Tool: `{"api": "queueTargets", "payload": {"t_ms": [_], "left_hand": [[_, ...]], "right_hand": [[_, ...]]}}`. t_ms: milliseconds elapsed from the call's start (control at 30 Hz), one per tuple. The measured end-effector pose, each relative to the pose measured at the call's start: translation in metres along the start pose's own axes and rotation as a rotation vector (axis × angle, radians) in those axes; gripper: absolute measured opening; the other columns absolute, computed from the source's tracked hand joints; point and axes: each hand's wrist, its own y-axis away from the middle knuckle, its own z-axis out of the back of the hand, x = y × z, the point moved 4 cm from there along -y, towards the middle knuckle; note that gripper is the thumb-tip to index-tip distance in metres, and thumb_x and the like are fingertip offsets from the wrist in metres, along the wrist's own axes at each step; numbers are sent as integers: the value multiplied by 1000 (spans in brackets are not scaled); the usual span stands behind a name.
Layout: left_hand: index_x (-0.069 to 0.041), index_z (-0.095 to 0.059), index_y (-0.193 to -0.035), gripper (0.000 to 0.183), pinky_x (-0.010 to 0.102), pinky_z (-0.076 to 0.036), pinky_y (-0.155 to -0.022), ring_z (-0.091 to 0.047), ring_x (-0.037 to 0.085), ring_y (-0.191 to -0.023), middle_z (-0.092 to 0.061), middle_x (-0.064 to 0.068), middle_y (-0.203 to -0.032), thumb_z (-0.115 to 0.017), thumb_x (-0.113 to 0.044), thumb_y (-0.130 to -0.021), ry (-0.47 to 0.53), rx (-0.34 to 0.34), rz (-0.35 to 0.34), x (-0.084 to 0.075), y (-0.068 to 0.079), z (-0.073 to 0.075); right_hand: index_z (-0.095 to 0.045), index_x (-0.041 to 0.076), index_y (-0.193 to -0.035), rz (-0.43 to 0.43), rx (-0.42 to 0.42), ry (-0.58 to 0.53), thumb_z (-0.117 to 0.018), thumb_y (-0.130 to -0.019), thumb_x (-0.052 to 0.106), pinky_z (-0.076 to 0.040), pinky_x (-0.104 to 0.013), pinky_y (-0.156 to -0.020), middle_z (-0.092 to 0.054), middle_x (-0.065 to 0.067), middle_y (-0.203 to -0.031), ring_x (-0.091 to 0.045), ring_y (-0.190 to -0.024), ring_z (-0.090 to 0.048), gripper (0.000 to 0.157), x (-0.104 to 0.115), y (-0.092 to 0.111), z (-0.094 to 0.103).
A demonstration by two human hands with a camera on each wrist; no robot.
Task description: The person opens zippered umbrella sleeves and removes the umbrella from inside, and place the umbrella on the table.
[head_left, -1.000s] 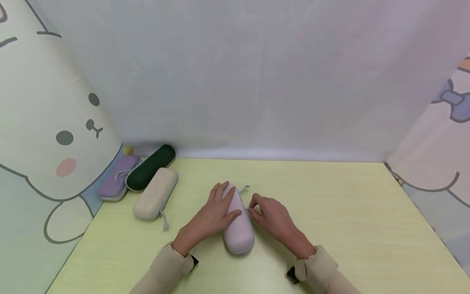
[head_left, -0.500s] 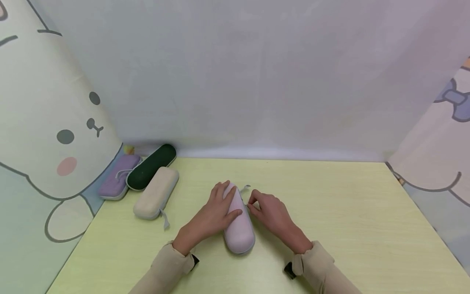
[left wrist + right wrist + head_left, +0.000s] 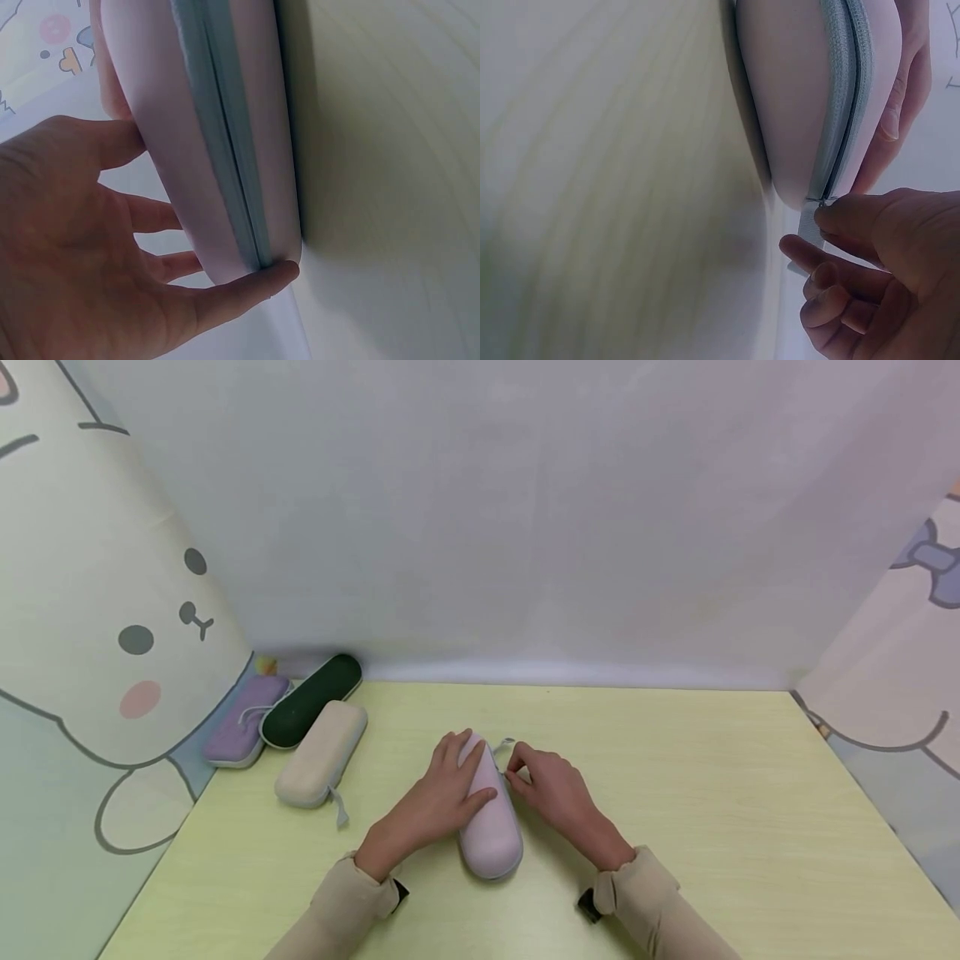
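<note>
**Lilac zip case held down, slider near its far end**

The lilac zip case [image 3: 491,843] lies slightly left of the middle of the desk [image 3: 697,852], well short of the far edge, its lid down. The left hand [image 3: 431,797] holds the case's far half, fingers spread and thumb across the top. The right hand [image 3: 553,789] pinches at the zip slider [image 3: 818,201] with thumb and forefinger, just short of the grey tab [image 3: 811,228].

Progress: the slider is near one end of the grey zip [image 3: 838,97], so in this inspector's judgement little of the run remains that way. Whether the zip behind it is joined or parted cannot be confirmed.

Grouped towards the desk's far-left corner, no hand on them: a purple case [image 3: 243,722], a dark green case [image 3: 311,702] and a cream case [image 3: 322,753]. Their zip states cannot be determined.
</note>
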Motion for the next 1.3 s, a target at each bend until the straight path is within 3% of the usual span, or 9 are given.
{"api": "queueTargets", "payload": {"t_ms": [167,300,433,600,733,933,1167,1300], "left_hand": [[-4,-26,-155,72,50,-40,-111,-11,41,-152,-14,19,-163,-49,-46,-101,6,0,4,0,1,0],[-5,-26,-155,72,50,-38,-112,-10,40,-152,-13,18,-164,-49,-47,-101,11,-3,9,1,2,-1],[-8,-26,-156,73,50,-37,-113,-9,38,-153,-12,15,-165,-48,-50,-100,35,-15,19,1,1,-2],[-13,-28,-156,74,50,-38,-113,-7,32,-154,-12,9,-166,-49,-55,-98,94,-41,45,1,-1,-3],[-12,-32,-154,74,49,-39,-112,-9,32,-154,-15,9,-165,-50,-56,-97,83,-60,44,-1,-4,-2],[-11,-33,-154,72,48,-36,-114,-15,31,-153,-19,10,-163,-54,-50,-97,110,-74,61,-2,-12,-3],[-5,-40,-148,63,50,-43,-106,-42,34,-136,-40,18,-149,-61,-36,-97,287,-169,195,-1,-13,8],[-7,-32,-152,64,50,-41,-109,-45,30,-135,-40,14,-151,-54,-37,-100,386,-142,252,2,-9,10]], "right_hand": [[-62,22,-94,-9,-2,18,-67,-93,21,-32,-21,-46,-63,9,-72,-3,-52,-40,6,2,3,0],[-64,19,-109,-31,-14,33,-62,-95,22,-43,-24,-55,-71,4,-94,-7,-67,-57,15,7,12,2],[-60,14,-122,-34,-26,25,-59,-97,25,-52,-30,-66,-68,-3,-114,-13,-85,-65,28,19,29,4],[-52,7,-133,-7,-46,7,-60,-96,32,-54,-34,-78,-59,-10,-126,-18,-102,-62,45,38,51,2],[-42,5,-142,27,-65,54,-66,-90,41,-54,-35,-80,-51,-11,-135,-22,-116,-53,68,52,63,-4],[-37,0,-147,81,-141,200,-74,-79,51,-51,-31,-77,-50,-14,-134,-27,-104,-50,93,63,70,-11],[-39,-1,-143,31,-202,152,-74,-77,39,-50,-39,-83,-53,-20,-128,-34,-105,-52,84,62,71,-14],[-43,3,-140,-10,-169,81,-74,-78,36,-49,-40,-84,-51,-19,-129,-33,-109,-50,77,62,71,-15]]}}
